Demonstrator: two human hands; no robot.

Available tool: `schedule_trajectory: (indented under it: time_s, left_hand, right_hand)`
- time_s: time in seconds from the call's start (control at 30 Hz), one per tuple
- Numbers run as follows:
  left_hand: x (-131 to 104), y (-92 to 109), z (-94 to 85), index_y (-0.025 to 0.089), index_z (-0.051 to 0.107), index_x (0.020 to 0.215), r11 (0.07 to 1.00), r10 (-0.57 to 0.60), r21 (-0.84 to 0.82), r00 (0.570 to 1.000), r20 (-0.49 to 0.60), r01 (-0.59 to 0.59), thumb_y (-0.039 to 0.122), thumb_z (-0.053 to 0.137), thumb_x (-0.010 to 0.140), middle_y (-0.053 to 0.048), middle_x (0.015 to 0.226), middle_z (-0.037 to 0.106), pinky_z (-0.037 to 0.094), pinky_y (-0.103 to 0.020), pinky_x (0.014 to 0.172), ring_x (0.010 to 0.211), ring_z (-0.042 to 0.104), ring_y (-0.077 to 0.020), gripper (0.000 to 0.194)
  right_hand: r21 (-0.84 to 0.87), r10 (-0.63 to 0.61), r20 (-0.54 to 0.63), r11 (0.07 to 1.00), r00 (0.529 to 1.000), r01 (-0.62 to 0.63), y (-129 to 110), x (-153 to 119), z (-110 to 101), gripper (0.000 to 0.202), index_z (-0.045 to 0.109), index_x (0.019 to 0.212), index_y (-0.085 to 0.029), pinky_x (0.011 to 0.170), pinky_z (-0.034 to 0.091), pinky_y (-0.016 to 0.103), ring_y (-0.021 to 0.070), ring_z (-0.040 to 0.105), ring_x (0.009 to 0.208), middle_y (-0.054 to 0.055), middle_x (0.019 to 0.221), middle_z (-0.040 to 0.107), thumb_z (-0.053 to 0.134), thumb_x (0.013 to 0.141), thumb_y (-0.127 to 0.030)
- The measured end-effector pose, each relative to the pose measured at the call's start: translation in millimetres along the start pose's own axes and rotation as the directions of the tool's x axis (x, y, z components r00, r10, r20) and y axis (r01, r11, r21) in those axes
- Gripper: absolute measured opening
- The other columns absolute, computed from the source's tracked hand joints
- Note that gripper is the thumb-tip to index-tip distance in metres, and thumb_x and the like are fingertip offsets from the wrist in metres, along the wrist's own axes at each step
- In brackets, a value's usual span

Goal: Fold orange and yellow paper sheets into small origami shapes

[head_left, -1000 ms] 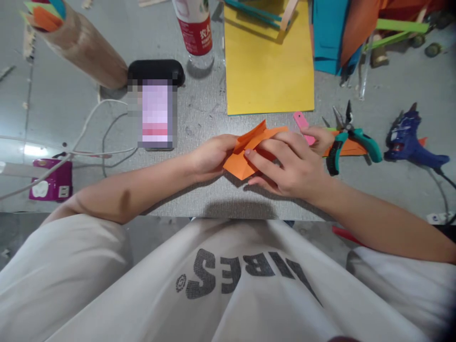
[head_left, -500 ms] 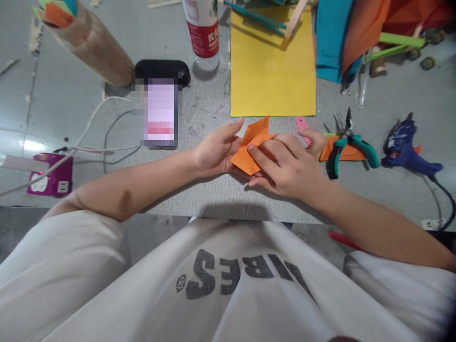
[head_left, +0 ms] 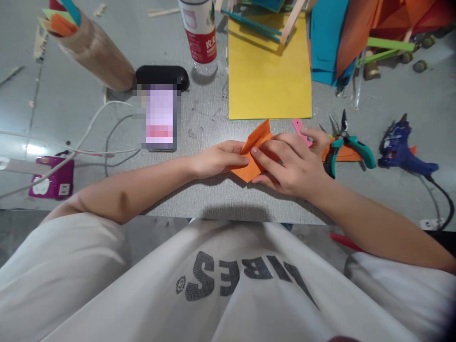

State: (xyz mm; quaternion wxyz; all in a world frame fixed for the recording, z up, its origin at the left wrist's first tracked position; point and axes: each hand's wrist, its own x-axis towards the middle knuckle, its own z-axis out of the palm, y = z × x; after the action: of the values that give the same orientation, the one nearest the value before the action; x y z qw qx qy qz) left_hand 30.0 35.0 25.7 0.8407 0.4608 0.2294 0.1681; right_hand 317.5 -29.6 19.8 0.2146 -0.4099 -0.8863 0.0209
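A folded piece of orange paper [head_left: 250, 168] is held between both hands just above the table's near part, one pointed flap standing up. My left hand [head_left: 223, 159] pinches its left edge, thumb on top and the other fingers hidden beneath. My right hand [head_left: 297, 164] is closed on the right side, fingers bent over the paper and one fingertip pressing its upper face. Just beyond the right hand shows a pink strip with a small hole [head_left: 298, 127], partly covered by a finger; whether the hand touches it I cannot tell.
Beyond the hands lies yellow paper [head_left: 269, 80]. Teal-handled pliers [head_left: 347, 145] and a blue glue gun [head_left: 399, 147] are on the right. A phone [head_left: 159, 116], a bottle [head_left: 200, 40], a brown cylinder [head_left: 96, 52] and a purple socket block [head_left: 52, 175] with cables stand left.
My left thumb, raised off the paper before, has come down onto its left side. The orange paper has turned slightly and its upright flap looks narrower. The camera view has shifted a little.
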Motion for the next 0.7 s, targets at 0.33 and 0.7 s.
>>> schedule_trajectory:
  time_s: [0.33,0.7]
  left_hand:
    - [2.6,-5.9,-3.2,0.025,0.090,0.102,0.990,0.105,0.108,0.987,-0.118,-0.092,0.087,0.083,0.109,-0.010,0.108,0.095,0.080,-0.042,0.096,0.106,0.096,-0.0291,0.063]
    - [1.4,5.1,7.2,0.019,0.091,0.091,0.997,0.059,0.040,0.998,-0.018,-0.058,0.089,0.100,0.095,-0.013,0.093,0.090,0.069,-0.035,0.074,0.082,0.086,-0.0235,0.071]
  right_hand:
    - [-0.023,-0.050,-0.068,0.999,0.996,0.048,-3.5,-4.6,0.6,0.082,0.080,0.166,-0.044,0.136,0.045,0.069,0.0433,0.083,0.145,0.005,0.150,0.092,0.071,0.110,-0.102]
    - [-0.331,-0.178,-0.125,0.935,0.976,0.128,-7.4,-9.9,10.1,0.079,0.089,0.148,-0.042,0.133,0.042,0.067,0.0430,0.079,0.150,0.005,0.142,0.092,0.055,0.114,-0.105]
